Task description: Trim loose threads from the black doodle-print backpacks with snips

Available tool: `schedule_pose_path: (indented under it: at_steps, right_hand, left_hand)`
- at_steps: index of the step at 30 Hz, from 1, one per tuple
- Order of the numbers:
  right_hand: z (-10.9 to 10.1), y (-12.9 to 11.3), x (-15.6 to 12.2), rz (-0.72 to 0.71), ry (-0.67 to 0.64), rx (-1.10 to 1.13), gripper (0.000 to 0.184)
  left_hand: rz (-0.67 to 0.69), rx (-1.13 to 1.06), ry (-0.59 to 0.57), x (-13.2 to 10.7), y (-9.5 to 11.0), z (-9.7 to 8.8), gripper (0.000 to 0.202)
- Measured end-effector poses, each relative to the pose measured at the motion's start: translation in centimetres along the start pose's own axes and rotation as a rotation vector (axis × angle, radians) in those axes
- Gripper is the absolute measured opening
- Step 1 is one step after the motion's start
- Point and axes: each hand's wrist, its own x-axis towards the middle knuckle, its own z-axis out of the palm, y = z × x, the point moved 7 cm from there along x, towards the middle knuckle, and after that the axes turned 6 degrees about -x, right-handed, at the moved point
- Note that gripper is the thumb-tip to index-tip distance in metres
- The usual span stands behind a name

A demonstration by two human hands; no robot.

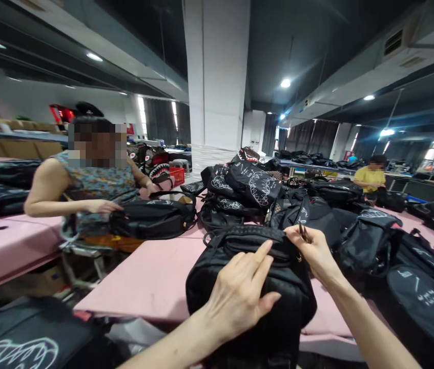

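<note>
A black backpack point(249, 307) stands in front of me at the edge of a pink-covered table, its top facing me. My left hand point(242, 287) lies on its upper part, fingers stretched out and thumb apart, near the top opening. At the bag's upper right corner is my right hand point(311, 251), closed round small dark thread snips point(303, 233), their points sticking up past the fingers. Thumb and index finger touch or nearly touch the bag's top edge; whether they pinch fabric or thread there is hidden.
Black backpacks with white line prints point(253, 184) are piled behind mine, and more lie to the right point(424, 302). A print-covered bag point(20, 338) sits at lower left. Across the pink table point(140, 271), a co-worker point(94, 179) handles another black bag point(155, 218). A pillar point(217, 77) rises behind.
</note>
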Motion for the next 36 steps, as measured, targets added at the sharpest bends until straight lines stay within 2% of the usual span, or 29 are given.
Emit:
schedule_pose_path:
  at_steps: [3, 5, 8, 10, 12, 15, 17, 20, 22, 24, 27, 29, 31, 32, 33, 34, 36]
  right_hand:
    - [0.3, 0.9, 0.0, 0.045, -0.001, 0.121, 0.032]
    - [0.2, 0.8, -0.2, 0.036, -0.023, 0.148, 0.03]
    - [-0.3, -0.9, -0.7, -0.086, -0.061, 0.115, 0.028]
    - [-0.2, -2.1, -0.7, -0.166, -0.166, 0.032, 0.029]
    - [0.2, -2.4, -0.1, -0.155, -0.271, -0.054, 0.028]
    - [0.7, -2.7, 2.0, -0.169, -0.294, -0.136, 0.022]
    - [2.0, -3.3, 3.2, -0.255, -0.362, -0.176, 0.022]
    - [5.3, -3.0, 3.8, -0.291, -0.584, -0.236, 0.02]
    - [6.7, -2.4, 4.2, -0.262, -0.595, -0.289, 0.017]
    - [7.0, -1.5, 5.0, -0.2, -0.499, -0.325, 0.02]
    - [6.7, 0.1, 6.0, -0.063, -0.397, -0.284, 0.027]
    - [6.5, 1.0, 6.3, 0.031, -0.399, -0.211, 0.031]
    - [6.3, 1.7, 6.4, 0.114, -0.408, -0.119, 0.033]
    - [6.2, 1.9, 6.4, 0.145, -0.409, -0.08, 0.035]
    - [6.1, 2.0, 6.4, 0.168, -0.407, -0.045, 0.036]
    - [6.1, 2.0, 6.4, 0.189, -0.406, -0.011, 0.037]
    - [6.2, 2.1, 6.3, 0.23, -0.421, 0.043, 0.038]
  left_hand:
    - [0.098, -0.063, 0.083, -0.6, 0.4, -0.6, 0.039]
    - [0.079, -0.053, 0.063, -0.7, 0.3, -0.3, 0.042]
    - [-0.032, -0.018, -0.074, 0.1, -0.3, 0.6, 0.05]
    - [-0.109, -0.039, -0.226, 1.0, -0.7, 1.4, 0.056]
    - [-0.16, -0.071, -0.371, 1.7, -1.0, 2.0, 0.06]
    - [-0.184, -0.08, -0.483, 2.3, -0.9, 2.3, 0.059]
    - [-0.188, -0.086, -0.529, 2.3, -0.9, 2.5, 0.056]
    - [-0.199, -0.093, -0.579, 1.9, -0.9, 2.7, 0.051]
    - [-0.2, -0.088, -0.583, 1.6, -0.9, 2.7, 0.05]
    - [-0.182, -0.076, -0.554, 1.5, -0.8, 2.6, 0.055]
    - [-0.118, -0.07, -0.449, 1.2, -0.2, 2.0, 0.063]
    - [-0.059, -0.118, -0.356, 1.0, 0.2, 1.2, 0.055]
    - [0.009, -0.233, -0.228, 0.9, 0.1, -0.3, 0.035]
    - [0.014, -0.298, -0.138, 0.9, -0.6, -1.3, 0.027]
    - [-0.035, -0.35, -0.036, 1.1, -2.0, -2.3, 0.023]
    - [-0.15, -0.39, 0.062, 1.2, -4.2, -3.1, 0.022]
    - [-0.511, -0.468, 0.175, 1.0, -9.7, -3.3, 0.019]
